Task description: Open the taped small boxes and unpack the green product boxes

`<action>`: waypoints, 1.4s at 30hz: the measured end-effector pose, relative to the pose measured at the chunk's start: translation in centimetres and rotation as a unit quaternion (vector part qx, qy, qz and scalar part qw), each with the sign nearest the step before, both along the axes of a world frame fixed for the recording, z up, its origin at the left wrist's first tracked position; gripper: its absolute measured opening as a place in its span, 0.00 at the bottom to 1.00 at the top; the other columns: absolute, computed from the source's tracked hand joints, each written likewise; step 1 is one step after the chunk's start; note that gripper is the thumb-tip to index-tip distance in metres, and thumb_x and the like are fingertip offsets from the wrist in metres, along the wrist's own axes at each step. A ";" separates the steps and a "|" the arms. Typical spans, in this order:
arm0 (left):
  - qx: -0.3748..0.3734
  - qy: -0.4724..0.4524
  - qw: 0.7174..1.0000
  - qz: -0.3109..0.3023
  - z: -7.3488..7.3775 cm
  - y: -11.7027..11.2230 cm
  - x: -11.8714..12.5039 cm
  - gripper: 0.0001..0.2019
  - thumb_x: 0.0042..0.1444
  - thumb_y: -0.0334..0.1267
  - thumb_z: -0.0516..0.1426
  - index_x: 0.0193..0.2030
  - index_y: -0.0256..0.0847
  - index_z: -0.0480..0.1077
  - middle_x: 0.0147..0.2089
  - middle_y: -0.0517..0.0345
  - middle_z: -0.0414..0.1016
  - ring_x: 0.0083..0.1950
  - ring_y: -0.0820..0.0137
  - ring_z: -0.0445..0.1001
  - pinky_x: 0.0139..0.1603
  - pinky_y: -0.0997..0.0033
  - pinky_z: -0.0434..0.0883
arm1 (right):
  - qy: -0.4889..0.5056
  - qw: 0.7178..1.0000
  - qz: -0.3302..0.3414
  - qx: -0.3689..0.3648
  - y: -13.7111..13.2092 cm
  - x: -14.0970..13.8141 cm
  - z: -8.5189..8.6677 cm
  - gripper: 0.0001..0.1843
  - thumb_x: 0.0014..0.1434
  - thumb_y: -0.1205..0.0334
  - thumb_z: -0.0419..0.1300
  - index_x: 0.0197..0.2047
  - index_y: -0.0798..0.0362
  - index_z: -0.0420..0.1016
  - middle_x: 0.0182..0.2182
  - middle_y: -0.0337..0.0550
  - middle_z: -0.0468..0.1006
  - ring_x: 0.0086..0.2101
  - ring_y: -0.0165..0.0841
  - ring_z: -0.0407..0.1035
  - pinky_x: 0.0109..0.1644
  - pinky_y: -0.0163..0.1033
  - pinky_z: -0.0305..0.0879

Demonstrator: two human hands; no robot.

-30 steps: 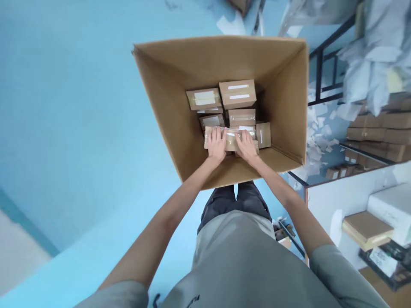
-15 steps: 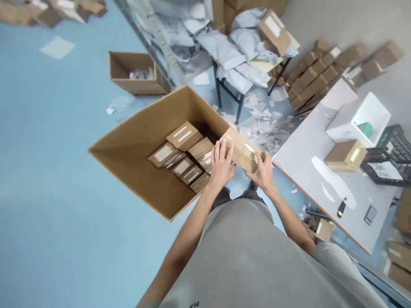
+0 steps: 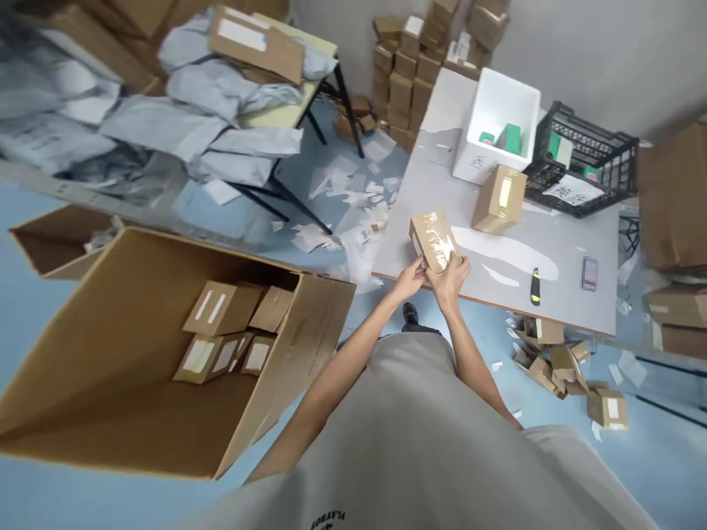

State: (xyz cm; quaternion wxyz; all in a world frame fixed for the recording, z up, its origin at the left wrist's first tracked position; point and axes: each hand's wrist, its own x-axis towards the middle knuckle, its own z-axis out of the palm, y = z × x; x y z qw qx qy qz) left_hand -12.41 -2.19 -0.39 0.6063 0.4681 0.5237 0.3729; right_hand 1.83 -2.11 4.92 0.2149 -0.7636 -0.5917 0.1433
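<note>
Both my hands hold a small taped cardboard parcel (image 3: 432, 238) over the near edge of a grey table (image 3: 442, 191). My left hand (image 3: 409, 280) grips its near left corner. My right hand (image 3: 450, 276) grips its near right side. A second small parcel (image 3: 498, 198) stands on the table beyond it. To my left, a large open carton (image 3: 138, 412) on the blue floor contains several small parcels (image 3: 221, 309) with white labels.
On the table are a white bin (image 3: 497, 118), a black crate (image 3: 585, 165), a yellow-black utility knife (image 3: 534, 285) and a phone (image 3: 589, 272). Paper scraps litter the floor. Small boxes lie under the table at right. Grey mailers cover another table at back left.
My hands lifted the taped parcel out of the large carton and carried it right to the grey table. My view turned from the carton toward the table.
</note>
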 end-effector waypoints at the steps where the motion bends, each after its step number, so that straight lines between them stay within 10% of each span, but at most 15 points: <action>1: -0.012 -0.008 1.000 -0.009 -0.4 1.0 1.4 0.44 0.57 0.31 0.63 0.83 0.37 0.74 0.84 0.35 0.76 0.78 0.47 0.84 0.83 0.42 0.78 | 0.004 1.000 -0.012 -0.009 0.2 0.7 -0.7 0.45 0.64 0.51 0.75 0.78 0.59 0.72 0.76 0.80 0.65 0.75 0.69 0.63 0.77 0.77 0.69; 7: -0.045 0.017 0.998 -0.042 -1.9 2.8 4.6 0.44 0.51 0.28 0.60 0.79 0.37 0.79 0.79 0.39 0.83 0.81 0.52 0.82 0.88 0.44 0.71 | 0.015 0.990 -0.032 -0.135 0.0 2.9 -2.4 0.42 0.71 0.56 0.68 0.81 0.69 0.69 0.78 0.90 0.64 0.79 0.70 0.64 0.79 0.76 0.68; 14: -0.072 0.025 0.994 0.072 -2.3 -1.2 -1.3 0.33 0.59 0.33 0.64 0.73 0.37 0.83 0.77 0.35 0.83 0.73 0.48 0.88 0.80 0.44 0.81 | 0.000 0.982 0.164 -0.096 -1.1 -1.0 -1.2 0.36 0.79 0.56 0.60 0.83 0.63 0.70 0.85 0.82 0.62 0.87 0.65 0.53 0.84 0.78 0.62; 21: -0.064 -0.008 0.944 0.325 -2.0 -9.2 -12.2 0.26 0.58 0.31 0.64 0.64 0.39 0.88 0.72 0.40 0.88 0.70 0.50 0.89 0.81 0.46 0.80 | -0.004 0.880 0.462 -0.106 -2.1 -13.1 -2.6 0.28 0.80 0.60 0.58 0.78 0.59 0.77 0.81 0.73 0.71 0.83 0.58 0.64 0.85 0.70 0.66; 33: -0.148 0.062 0.781 0.604 -4.6 -34.0 -31.5 0.21 0.73 0.33 0.59 0.68 0.39 0.83 0.70 0.42 0.89 0.69 0.55 0.89 0.78 0.50 0.82 | -0.085 0.674 0.710 -0.183 -15.0 -38.5 -8.4 0.26 0.83 0.59 0.60 0.77 0.59 0.80 0.79 0.68 0.75 0.80 0.52 0.67 0.88 0.59 0.63; 37: -0.205 0.170 0.750 0.605 -7.7 -39.0 -39.9 0.24 0.72 0.33 0.60 0.72 0.39 0.81 0.75 0.40 0.85 0.75 0.51 0.84 0.82 0.47 0.78 | -0.133 0.663 0.703 -0.218 -19.7 -43.4 -11.8 0.26 0.84 0.60 0.60 0.77 0.60 0.80 0.80 0.68 0.74 0.80 0.53 0.67 0.85 0.60 0.66; 42: -0.270 0.246 0.723 0.587 -14.1 -41.7 -50.8 0.31 0.69 0.32 0.65 0.79 0.36 0.76 0.81 0.34 0.77 0.85 0.44 0.73 0.91 0.43 0.67 | -0.177 0.720 0.649 -0.167 -22.8 -43.4 -13.7 0.22 0.85 0.60 0.56 0.71 0.57 0.85 0.78 0.67 0.77 0.79 0.54 0.69 0.79 0.60 0.74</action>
